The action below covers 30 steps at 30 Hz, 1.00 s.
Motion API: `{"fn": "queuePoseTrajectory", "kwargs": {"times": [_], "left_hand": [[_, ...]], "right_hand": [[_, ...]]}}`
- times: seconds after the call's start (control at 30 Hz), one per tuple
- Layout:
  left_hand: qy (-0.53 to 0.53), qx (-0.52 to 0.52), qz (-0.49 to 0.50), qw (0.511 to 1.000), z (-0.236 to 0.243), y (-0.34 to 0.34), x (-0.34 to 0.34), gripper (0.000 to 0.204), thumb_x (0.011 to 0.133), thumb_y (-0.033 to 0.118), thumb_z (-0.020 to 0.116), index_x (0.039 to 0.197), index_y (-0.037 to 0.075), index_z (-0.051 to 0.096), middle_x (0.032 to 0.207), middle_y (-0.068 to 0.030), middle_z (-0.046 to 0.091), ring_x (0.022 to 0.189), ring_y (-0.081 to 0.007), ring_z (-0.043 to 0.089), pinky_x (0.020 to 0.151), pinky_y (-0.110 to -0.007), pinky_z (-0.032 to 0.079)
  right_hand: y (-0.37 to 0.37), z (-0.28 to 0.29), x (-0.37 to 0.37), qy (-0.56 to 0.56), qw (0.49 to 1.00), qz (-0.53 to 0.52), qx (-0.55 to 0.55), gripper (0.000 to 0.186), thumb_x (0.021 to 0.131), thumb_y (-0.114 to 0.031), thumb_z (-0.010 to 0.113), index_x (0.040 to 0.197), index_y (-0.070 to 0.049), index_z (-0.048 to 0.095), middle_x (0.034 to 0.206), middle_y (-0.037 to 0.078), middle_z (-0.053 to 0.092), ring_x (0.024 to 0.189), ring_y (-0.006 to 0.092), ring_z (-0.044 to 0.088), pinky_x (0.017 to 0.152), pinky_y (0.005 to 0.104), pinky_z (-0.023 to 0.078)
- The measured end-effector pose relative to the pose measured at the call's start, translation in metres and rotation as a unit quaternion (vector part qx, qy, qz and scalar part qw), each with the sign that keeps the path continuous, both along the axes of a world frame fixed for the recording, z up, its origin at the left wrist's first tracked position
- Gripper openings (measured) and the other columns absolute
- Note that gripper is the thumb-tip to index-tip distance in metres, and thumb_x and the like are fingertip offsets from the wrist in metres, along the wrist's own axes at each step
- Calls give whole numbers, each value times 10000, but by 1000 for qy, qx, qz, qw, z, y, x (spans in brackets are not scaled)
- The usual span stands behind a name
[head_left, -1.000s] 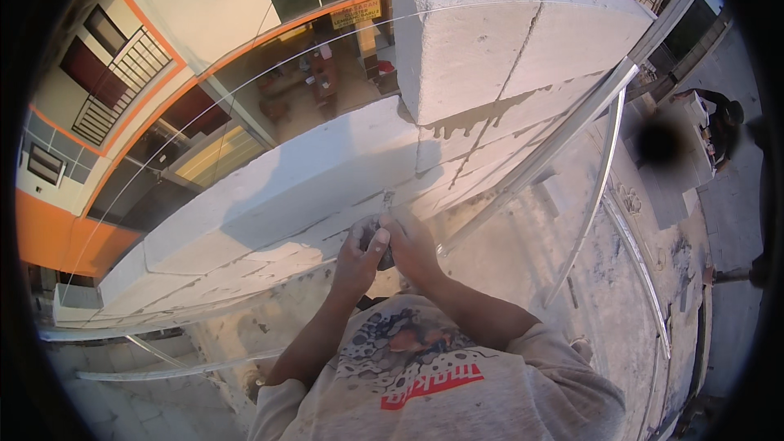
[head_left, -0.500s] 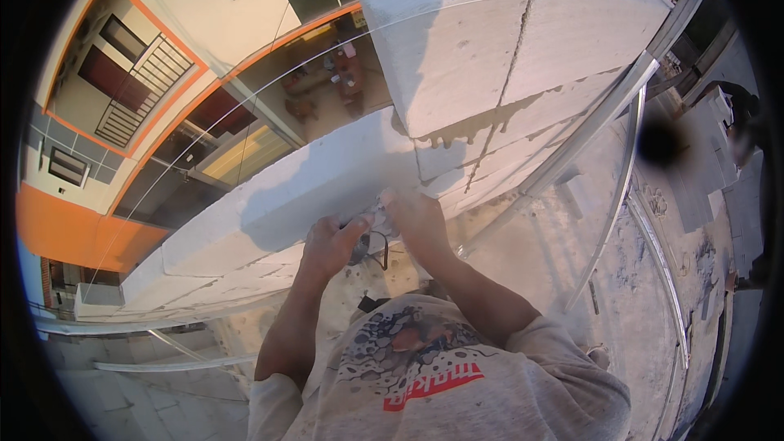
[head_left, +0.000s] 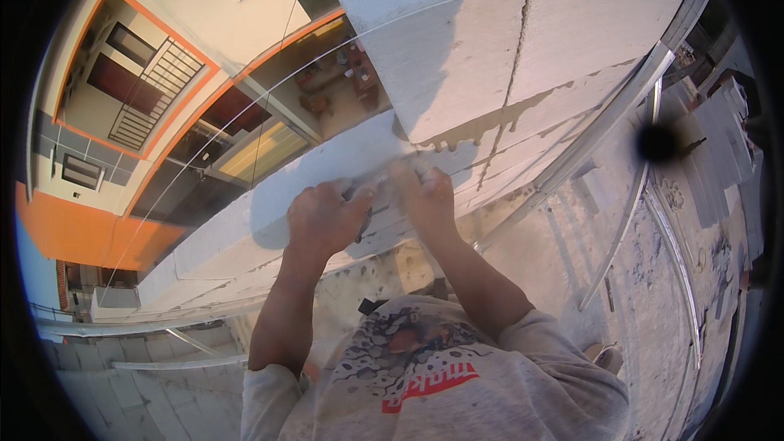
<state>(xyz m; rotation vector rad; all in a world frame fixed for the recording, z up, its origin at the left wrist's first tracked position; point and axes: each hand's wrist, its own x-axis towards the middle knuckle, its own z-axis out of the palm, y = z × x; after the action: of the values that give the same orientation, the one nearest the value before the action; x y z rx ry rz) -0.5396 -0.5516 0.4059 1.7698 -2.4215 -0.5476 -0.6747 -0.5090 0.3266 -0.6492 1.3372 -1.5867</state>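
My left hand (head_left: pixel 325 216) is closed over the lower course of a white block wall, its fingers curled round something. A dark, thin part (head_left: pixel 364 227) shows just under its thumb, but what kind of thing it is I cannot make out. Close beside it, my right hand (head_left: pixel 426 200) has bent fingers near the same spot, partly smeared by motion and haze. Both hands are by the lower block (head_left: pixel 343 155), left of the end of a taller block (head_left: pixel 490 41). Wet grey mortar (head_left: pixel 474 129) has run down below that taller block's joint.
A thin taut string (head_left: pixel 445 4) crosses along the wall. Metal bars (head_left: pixel 674 237) lie on the rough floor at right, near stacked grey slabs (head_left: pixel 710 171). Beyond the wall stands an orange-trimmed building (head_left: pixel 220 20).
Both hands have moved up and forward, from the near side of the wall to over its lower course. The dark thing with a loop is now mostly hidden. My view has shifted slightly.
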Motion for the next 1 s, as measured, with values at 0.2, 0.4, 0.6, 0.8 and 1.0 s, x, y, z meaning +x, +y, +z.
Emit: {"fn": "queuePoseTrajectory", "kwargs": {"times": [0.2, 0.4, 0.6, 0.8, 1.0], "left_hand": [[-17, -54, 21, 998, -9, 6, -6, 484, 847, 492, 587, 826, 23, 706, 672, -188, 657, 715, -369, 670, 716, -443, 513], [-34, -88, 25, 995, -8, 8, -7, 468, 843, 484, 594, 911, 39, 723, 671, -191, 659, 713, -377, 670, 726, -447, 520], [-36, -72, 38, 996, -6, 11, -9, 462, 838, 491, 596, 893, 50, 724, 672, -177, 663, 725, -364, 675, 717, -444, 519], [-56, -19, 38, 998, -32, 8, -3, 489, 832, 520, 593, 889, 53, 728, 699, -165, 677, 747, -365, 676, 744, -440, 516], [-57, 61, 44, 996, -71, 25, 8, 522, 827, 534, 598, 936, 39, 722, 806, -215, 687, 825, -387, 668, 786, -455, 507]], "right_hand": [[-4, -4, -5, 38, 999, -2, -12, 257, 906, -226, 615, 796, 3, 652, 644, 16, 587, 592, 78, 498, 545, 262, 408], [-5, -5, -4, 31, 999, -11, -40, 286, 892, -261, 616, 775, -3, 653, 636, -1, 566, 592, 65, 486, 546, 255, 401], [-10, -18, -1, 46, 995, -34, -79, 318, 887, -301, 618, 779, -5, 668, 639, -7, 569, 592, 58, 490, 545, 251, 401], [-2, -55, 0, 34, 999, 5, 29, 323, 896, -304, 614, 809, 3, 666, 654, 0, 579, 602, 65, 495, 549, 264, 414], [23, -87, 6, 29, 998, 44, 32, 260, 920, -225, 633, 814, 12, 639, 618, 25, 576, 514, 77, 477, 469, 266, 393]]}}
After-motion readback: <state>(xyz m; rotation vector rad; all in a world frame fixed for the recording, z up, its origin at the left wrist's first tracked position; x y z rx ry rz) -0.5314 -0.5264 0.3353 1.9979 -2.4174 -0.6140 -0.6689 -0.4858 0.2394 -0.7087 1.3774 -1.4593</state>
